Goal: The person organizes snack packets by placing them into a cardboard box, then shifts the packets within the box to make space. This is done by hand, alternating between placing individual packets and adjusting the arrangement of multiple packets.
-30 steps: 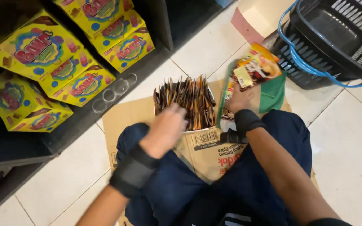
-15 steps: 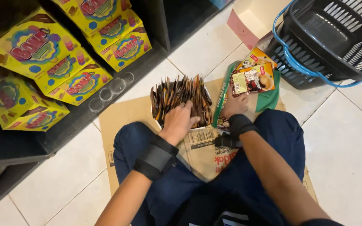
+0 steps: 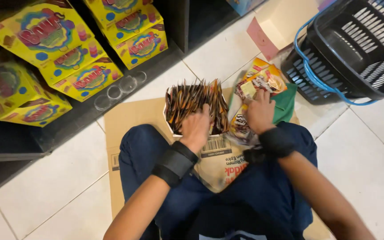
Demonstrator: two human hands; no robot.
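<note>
White tile floor, cardboard sheet (image 3: 130, 118) under us. Sachets (image 3: 187, 100) stood upright in their box (image 3: 214, 146). Our left hand (image 3: 196, 129) had pushed in, clamped on sachets; right hand (image 3: 259, 111) gripped snack packets (image 3: 263, 80).

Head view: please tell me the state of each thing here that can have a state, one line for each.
Left hand: fingers closed on the sachets.
Right hand: resting on the snack packets.
Box of sachets: open, packed full, sachets upright.
Snack packets: sealed, piled loosely.
Black basket: tilted, inside cannot be seen whole.
Yellow cartons: closed, stacked on the shelf.
Flattened cardboard: lying flat on the floor.
</note>
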